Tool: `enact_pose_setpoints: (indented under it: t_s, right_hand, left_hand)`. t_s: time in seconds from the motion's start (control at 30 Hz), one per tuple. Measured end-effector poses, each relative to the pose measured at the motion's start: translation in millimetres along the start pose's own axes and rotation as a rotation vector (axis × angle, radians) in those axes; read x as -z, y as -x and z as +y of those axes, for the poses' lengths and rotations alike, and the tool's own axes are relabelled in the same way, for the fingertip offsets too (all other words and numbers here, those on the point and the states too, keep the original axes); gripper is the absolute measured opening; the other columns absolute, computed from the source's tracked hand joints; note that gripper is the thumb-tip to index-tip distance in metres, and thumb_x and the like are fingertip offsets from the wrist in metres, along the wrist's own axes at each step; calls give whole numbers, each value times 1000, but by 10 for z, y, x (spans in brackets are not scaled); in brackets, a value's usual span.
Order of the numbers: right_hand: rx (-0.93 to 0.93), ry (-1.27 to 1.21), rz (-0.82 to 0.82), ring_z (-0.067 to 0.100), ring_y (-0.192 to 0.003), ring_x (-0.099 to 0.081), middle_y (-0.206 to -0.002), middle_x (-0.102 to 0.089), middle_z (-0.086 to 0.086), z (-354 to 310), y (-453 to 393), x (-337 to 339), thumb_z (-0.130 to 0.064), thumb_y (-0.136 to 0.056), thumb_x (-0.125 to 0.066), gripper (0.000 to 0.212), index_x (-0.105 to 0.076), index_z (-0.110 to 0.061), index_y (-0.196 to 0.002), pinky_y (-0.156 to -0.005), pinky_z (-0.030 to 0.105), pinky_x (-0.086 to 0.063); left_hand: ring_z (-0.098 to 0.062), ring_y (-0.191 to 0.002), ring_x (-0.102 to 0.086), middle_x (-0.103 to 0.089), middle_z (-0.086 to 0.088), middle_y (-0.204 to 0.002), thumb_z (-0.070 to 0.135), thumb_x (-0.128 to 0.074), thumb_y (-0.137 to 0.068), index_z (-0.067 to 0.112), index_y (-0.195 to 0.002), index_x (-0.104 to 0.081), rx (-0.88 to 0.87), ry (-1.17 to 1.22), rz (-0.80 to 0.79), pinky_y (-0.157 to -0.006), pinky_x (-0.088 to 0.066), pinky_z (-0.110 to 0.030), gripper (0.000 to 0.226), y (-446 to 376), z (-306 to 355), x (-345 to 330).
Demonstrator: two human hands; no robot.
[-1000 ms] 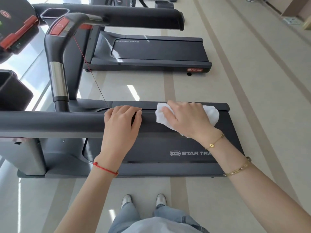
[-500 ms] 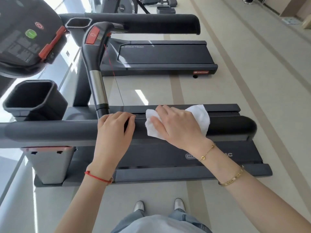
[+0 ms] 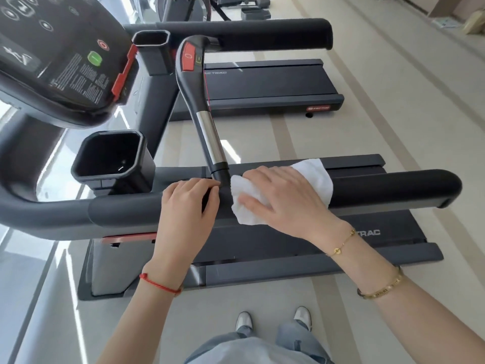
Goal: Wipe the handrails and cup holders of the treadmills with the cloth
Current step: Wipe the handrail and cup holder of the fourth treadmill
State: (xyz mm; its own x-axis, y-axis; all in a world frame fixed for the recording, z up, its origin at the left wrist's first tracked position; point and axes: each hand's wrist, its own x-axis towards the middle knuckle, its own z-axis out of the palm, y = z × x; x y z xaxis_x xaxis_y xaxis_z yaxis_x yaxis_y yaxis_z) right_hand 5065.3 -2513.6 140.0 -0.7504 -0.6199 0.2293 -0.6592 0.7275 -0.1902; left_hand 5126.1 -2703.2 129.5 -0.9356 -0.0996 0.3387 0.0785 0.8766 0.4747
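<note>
— Where is the cloth now?
— The white cloth (image 3: 319,177) lies over the near handrail (image 3: 393,187), in the middle of the frame. The right hand (image 3: 282,199) presses it flat, fingers spread.
— And the left hand (image 3: 187,206)?
— Its grip curls over the same handrail, just left of the cloth. The thumb I cannot see well. The cup holder (image 3: 112,156) stands at middle left.

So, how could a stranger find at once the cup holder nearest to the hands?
Start at the near treadmill's long black handrail, where the right hand presses the white cloth. Follow it left, past the left hand. The near cup holder stands just behind: larger-looking and nearer than the other cup holder.
</note>
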Motion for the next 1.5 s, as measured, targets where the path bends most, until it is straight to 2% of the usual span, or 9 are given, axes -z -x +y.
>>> enact_pose_setpoints:
  t_s: [0.07,0.13,0.37,0.63,0.8,0.93,1.07,1.27,1.5]
  right_hand:
    - [-9,59,10,15,-105,-56,-112,-64,-11,74,42,66,-62,-93,-36,49,-56,-27,-120,-104,33,-32]
    - [-52,138,26,15,-106,-57,-110,-65,-11,156,97,108,-72,-88,-35,59,-58,-28,-120,-107,34,-29]
    - [-91,116,63,22,-83,-57,-94,-64,-5,147,125,23,-72,-92,-26,66,-60,-22,-117,-84,39,-41]
    - [-109,55,215,23,-90,-54,-102,-62,-2,33,225,81,-54,-96,-44,47,-60,-17,-118,-81,37,-41]
    - [-326,-69,315,15,-90,-53,-102,-63,-10,-10,517,274,-51,-87,-63,41,-56,-25,-117,-83,30,-38]
    - [-515,-120,296,12,-91,-53,-101,-62,-13,-56,973,370,-53,-86,-60,42,-55,-31,-121,-84,28,-38]
    - [-680,-150,285,14,-93,-53,-101,-62,-13,-109,1450,398,-52,-87,-58,36,-55,-36,-120,-86,33,-42]
    - [-926,-197,352,13,-93,-54,-101,-62,-15,-196,2178,405,-49,-87,-61,33,-57,-36,-117,-84,37,-45]
    - [-1169,-131,422,13,-89,-53,-96,-62,-14,-166,3053,498,-52,-87,-57,34,-58,-33,-115,-81,36,-45]
  left_hand:
    - [-20,-96,-65,-72,3,-102,15,-55,-96,14,-105,-72,-15,17,-15,-97,-43,-46,19,-6,-21,11]
    - [-20,-97,-65,-72,3,-102,15,-54,-97,14,-106,-71,-20,26,-24,-97,-43,-47,19,-14,-23,18]
    - [-18,-93,-66,-72,4,-101,15,-54,-96,15,-105,-72,-22,30,-20,-93,-45,-47,20,-40,31,6]
    - [-18,-94,-64,-71,4,-104,15,-54,-97,15,-110,-71,-17,131,-25,-93,-47,-47,21,-25,103,29]
    - [-15,-83,-59,-68,5,-105,17,-55,-97,16,-113,-69,-47,212,-16,-87,-50,-48,22,26,266,58]
    - [-13,-78,-54,-67,6,-107,18,-55,-97,16,-115,-68,-128,260,-69,-84,-51,-48,23,80,461,29]
    - [-9,-75,-52,-67,7,-104,16,-56,-96,16,-114,-68,-247,289,-128,-82,-52,-42,22,190,682,-45]
    - [1,-57,-42,-67,7,-107,16,-59,-94,17,-112,-68,-411,330,-291,-76,-51,-39,20,402,1049,-314]
    - [2,-53,-37,-68,5,-106,12,-59,-94,15,-110,-70,-544,393,-451,-68,-49,-35,20,638,1686,-794]
